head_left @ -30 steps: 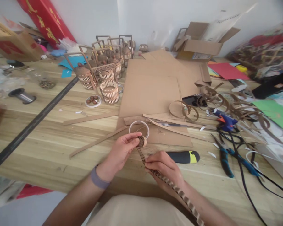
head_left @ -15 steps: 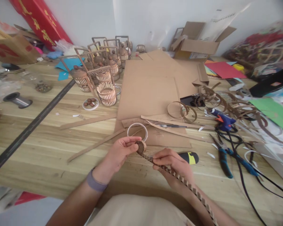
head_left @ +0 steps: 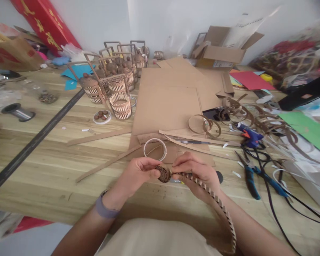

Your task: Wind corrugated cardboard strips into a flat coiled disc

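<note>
Over the bench [head_left: 48, 177], near side, we see a corrugated-cardboard coil [head_left: 164, 174] pinched in the left hand's grip [head_left: 134, 174]; the right hand's grip [head_left: 198, 174] pinches its strip [head_left: 216, 198] (white ring [head_left: 144, 149] just beyond).

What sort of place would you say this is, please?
Most likely a craft workshop, judging by the blue glue gun, the group of slatted baskets and the partly coiled corrugated strip in hand.

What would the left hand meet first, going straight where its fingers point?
Probably the right hand: its fingertips lie just past the coiled corrugated cardboard strip that the left hand pinches, though depth is hard to judge.
</note>
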{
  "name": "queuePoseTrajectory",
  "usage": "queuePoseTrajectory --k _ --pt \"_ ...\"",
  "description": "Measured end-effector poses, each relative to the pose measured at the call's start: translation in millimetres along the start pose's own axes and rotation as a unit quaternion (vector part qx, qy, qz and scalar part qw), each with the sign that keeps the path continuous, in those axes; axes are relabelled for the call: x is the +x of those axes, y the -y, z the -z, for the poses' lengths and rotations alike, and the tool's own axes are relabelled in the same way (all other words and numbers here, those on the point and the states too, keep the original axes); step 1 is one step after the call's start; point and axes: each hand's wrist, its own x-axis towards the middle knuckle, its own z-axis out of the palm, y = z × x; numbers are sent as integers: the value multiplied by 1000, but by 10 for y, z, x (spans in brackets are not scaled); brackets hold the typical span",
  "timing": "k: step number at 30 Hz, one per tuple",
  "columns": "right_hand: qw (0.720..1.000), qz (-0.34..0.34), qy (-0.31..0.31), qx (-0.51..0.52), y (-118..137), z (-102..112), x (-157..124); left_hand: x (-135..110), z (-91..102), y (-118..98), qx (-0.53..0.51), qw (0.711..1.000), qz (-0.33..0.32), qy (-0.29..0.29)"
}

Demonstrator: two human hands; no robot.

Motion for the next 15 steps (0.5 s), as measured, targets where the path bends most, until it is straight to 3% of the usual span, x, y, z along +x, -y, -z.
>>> queuePoseTrajectory --k 9,15 --pt "999 -10 18 39 -92 -1 -5 -6 38 59 54 997 -25 46" --pt "992 -86 78 50 1 103 49 -25 2 21 97 991 -52 76"
